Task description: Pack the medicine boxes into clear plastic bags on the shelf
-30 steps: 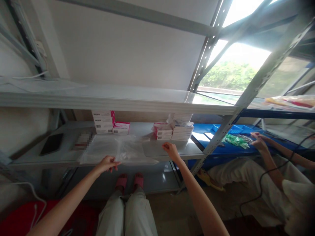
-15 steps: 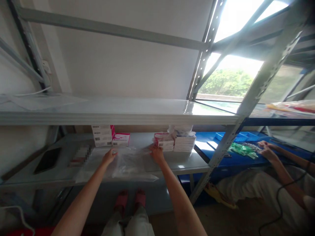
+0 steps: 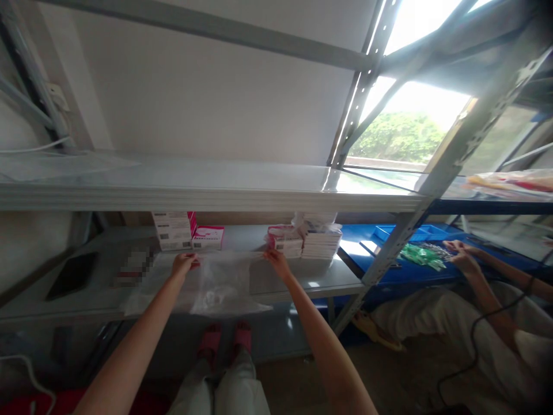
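Note:
A clear plastic bag (image 3: pixel 222 288) lies over the grey lower shelf, its near edge hanging past the shelf's front. My left hand (image 3: pixel 185 264) pinches the bag's upper edge on the left, close to the pink-and-white boxes. On the right, my right hand (image 3: pixel 277 264) pinches the other end of that edge, just in front of the wrapped boxes. Between my hands the edge runs nearly straight. A small pink-and-white box (image 3: pixel 208 237) stands beside a taller stack of white boxes (image 3: pixel 173 231). The plastic-wrapped stacks (image 3: pixel 320 242) sit behind my right hand.
An upper shelf (image 3: pixel 207 199) crosses above my hands. A dark flat object (image 3: pixel 72 275) lies at the left. Beyond the slanted metal post (image 3: pixel 391 245), another person's hands (image 3: pixel 460 253) work near green packets (image 3: pixel 423 255) and a blue tray (image 3: pixel 415 233) on a blue surface.
The bag's upper edge is now drawn straighter between my hands. My right hand has closed on its right end. The view has shifted slightly.

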Action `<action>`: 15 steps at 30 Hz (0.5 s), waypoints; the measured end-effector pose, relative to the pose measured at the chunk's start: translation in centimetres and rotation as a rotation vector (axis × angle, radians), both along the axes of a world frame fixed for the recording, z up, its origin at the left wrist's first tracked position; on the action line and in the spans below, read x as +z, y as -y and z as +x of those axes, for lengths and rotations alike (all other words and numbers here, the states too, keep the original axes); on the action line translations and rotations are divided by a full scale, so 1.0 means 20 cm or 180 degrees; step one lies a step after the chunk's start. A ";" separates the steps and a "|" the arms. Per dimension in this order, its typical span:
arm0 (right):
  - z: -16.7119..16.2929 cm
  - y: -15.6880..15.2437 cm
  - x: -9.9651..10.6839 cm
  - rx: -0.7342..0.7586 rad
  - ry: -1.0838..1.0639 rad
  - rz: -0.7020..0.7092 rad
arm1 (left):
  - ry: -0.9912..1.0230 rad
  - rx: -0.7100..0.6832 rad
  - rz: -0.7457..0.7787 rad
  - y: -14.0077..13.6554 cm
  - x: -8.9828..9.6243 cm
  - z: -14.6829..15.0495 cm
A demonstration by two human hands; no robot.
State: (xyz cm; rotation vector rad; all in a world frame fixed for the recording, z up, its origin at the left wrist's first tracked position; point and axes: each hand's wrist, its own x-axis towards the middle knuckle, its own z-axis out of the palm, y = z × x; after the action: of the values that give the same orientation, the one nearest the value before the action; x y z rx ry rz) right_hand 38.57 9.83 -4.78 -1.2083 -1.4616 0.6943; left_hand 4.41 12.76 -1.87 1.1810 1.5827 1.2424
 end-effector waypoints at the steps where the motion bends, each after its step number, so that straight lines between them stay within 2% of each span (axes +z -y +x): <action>1: 0.01 0.01 0.02 0.0011 -0.0213 -0.0035 | 0.0067 0.0053 0.0023 0.00 0.02 0.01; 5: 0.08 0.06 0.08 -0.0081 -0.0180 -0.0132 | 0.0257 0.0136 0.0227 0.02 0.11 0.05; 8: 0.14 0.10 0.12 -0.0318 0.0018 -0.0228 | 0.0367 -0.0060 0.0382 0.06 0.17 0.08; 10: 0.14 0.12 0.16 -0.0642 0.0128 -0.0236 | 0.0417 -0.0284 0.0427 0.09 0.21 0.11; 13: 0.04 0.12 0.26 -0.1199 0.0299 -0.0021 | 0.0471 -0.0652 0.0450 0.12 0.26 0.17; 15: -0.11 0.09 0.35 -0.1158 0.0552 0.0211 | 0.0507 -0.0880 0.0479 0.14 0.29 0.23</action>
State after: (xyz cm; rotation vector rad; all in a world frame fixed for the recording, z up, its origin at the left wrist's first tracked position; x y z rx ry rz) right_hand 36.46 7.96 2.31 -1.4619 -1.3419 0.2979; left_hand 9.02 9.95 3.91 1.3105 1.1821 1.2537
